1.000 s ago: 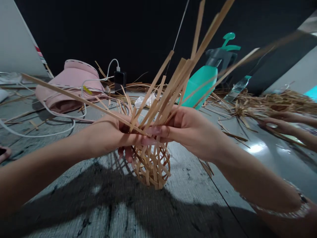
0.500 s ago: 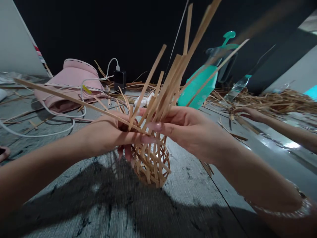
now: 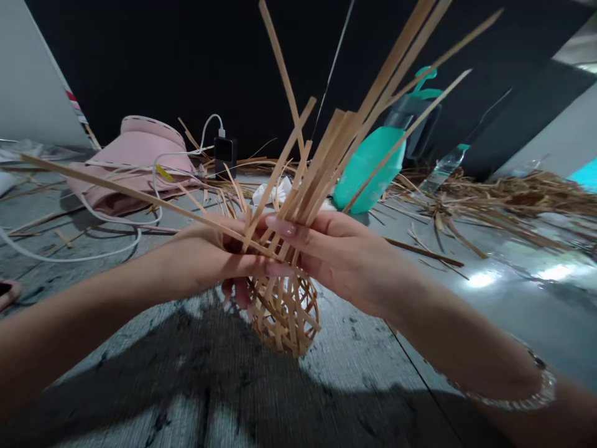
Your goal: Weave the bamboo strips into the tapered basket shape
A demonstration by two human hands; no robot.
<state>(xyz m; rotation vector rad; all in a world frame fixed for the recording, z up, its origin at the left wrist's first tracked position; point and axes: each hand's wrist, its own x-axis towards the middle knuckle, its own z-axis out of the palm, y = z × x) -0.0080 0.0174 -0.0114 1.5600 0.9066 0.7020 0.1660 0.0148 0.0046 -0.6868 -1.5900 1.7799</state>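
A small, loosely woven basket [image 3: 284,317] of flat tan strips hangs between my hands, its rounded end down and its loose strip ends fanning upward. My left hand [image 3: 219,252] grips the weave from the left, thumb across the front and fingertips showing below. One long strip [image 3: 116,186] passes through that grip and sticks out far to the left. On the other side, my right hand [image 3: 336,252] pinches the bundled upright strips [image 3: 326,162] between thumb and fingers, just above my left thumb. Some of my right fingers are hidden behind the strips.
Behind stand a pink sun visor [image 3: 144,143], a black power bank [image 3: 226,155] with a white cable [image 3: 107,255], and a turquoise spray bottle [image 3: 373,168]. A clear bottle [image 3: 445,168] leans among piled loose strips [image 3: 527,193] at right. A dark wall rises at the back.
My right thumb has shifted slightly up and left along the strips, and the upright strips have spread apart. Another person's hand at the far right has gone out of view.
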